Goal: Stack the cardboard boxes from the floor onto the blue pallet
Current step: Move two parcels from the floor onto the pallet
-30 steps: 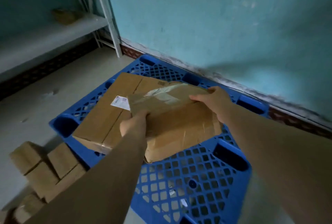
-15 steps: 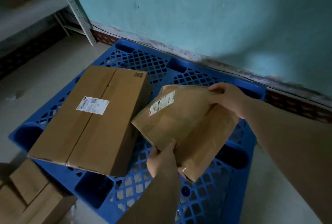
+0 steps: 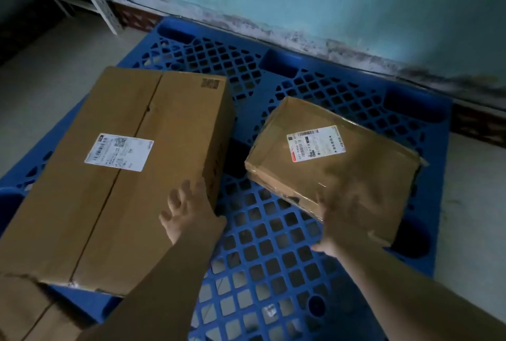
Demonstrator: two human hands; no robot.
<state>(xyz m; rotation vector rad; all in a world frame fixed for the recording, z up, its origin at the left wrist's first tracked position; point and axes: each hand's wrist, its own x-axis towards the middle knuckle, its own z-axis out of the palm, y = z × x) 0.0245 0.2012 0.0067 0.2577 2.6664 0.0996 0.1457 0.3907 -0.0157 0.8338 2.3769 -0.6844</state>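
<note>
Cardboard small box on pallet | right grip over it, blurred, seemingly spread | left grip wide

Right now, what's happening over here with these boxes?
A person is loading cardboard boxes onto a blue pallet by the wall. A large box and a smaller taped box lie side by side on it, apart. The left hand, fingers spread, is over the large box's near corner. The right hand is blurred at the smaller box's near edge; its grip can't be judged. More boxes wait on the floor.
</note>
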